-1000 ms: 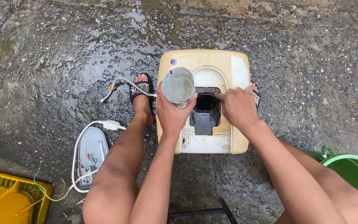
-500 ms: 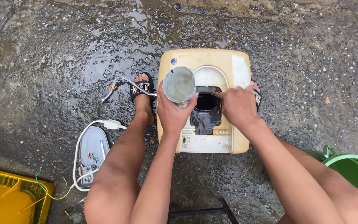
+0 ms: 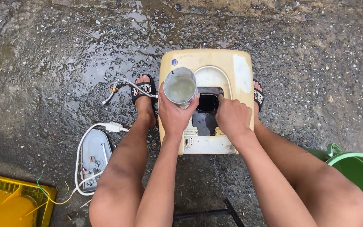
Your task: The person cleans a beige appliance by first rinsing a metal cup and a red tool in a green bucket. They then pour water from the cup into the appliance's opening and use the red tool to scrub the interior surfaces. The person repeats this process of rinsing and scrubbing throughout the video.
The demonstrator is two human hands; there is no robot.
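Squatting over wet concrete ground (image 3: 64, 50), with a yellowed plastic appliance housing (image 3: 232, 67) lying flat between the two sandalled feet, long axis running away from the body. Left hand (image 3: 174, 113) clamped around a round metal cup (image 3: 180, 87), tilted so its open mouth faces up toward the camera, a pale, wet-looking inside showing; held just above the housing's left edge, beside the dark opening (image 3: 207, 103) at its centre. Right hand (image 3: 232, 117) pressed down on the housing just right of that opening, fingers curled at its rim; whether gripping something inside, impossible to tell. Hands apart, one on each side of the opening, about equally near it, the cup to its left and slightly farther from the body.

Housing cream-yellow, stained, with a white oval recess and a small blue dot near the far left corner. A flexible metal hose (image 3: 124, 86) sticking out from its left side over the left sandal (image 3: 144, 89). On the ground to the left, a grey cover with a white cable (image 3: 92, 155); a yellow crate (image 3: 9, 201) at the lower left, a green bucket (image 3: 358, 176) at the lower right.
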